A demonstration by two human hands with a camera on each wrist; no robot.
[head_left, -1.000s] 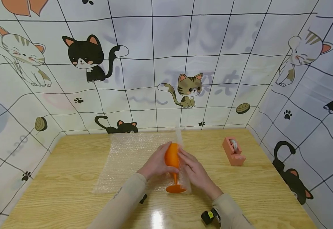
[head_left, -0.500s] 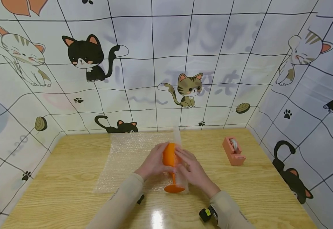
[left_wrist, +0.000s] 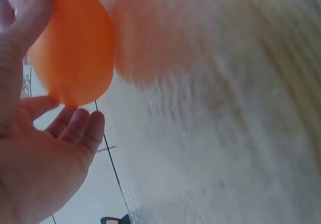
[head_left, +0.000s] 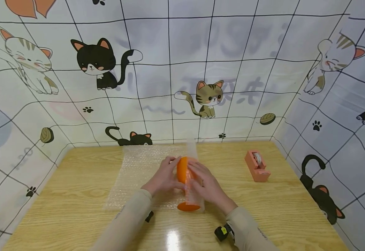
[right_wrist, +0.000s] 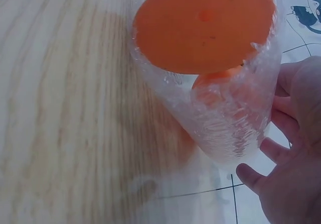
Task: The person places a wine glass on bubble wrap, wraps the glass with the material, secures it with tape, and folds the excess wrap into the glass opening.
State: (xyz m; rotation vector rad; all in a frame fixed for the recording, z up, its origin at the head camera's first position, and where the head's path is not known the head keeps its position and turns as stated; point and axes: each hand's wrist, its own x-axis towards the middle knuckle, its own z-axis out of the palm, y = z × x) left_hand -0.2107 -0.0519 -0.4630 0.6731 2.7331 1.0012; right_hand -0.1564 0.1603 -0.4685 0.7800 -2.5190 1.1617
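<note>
Head view: an orange goblet (head_left: 181,173) lies on its side at lower centre frame, its right side under bubble wrap (head_left: 147,164). Left hand (head_left: 162,177) grips the bowl (left_wrist: 80,43); right hand (head_left: 208,182) curves its fingers (right_wrist: 273,150) over the wrap. Goblet looks light, stiff, smooth, perhaps slippery; best held by the broad bowl, pressing the soft wrap gently.
</note>
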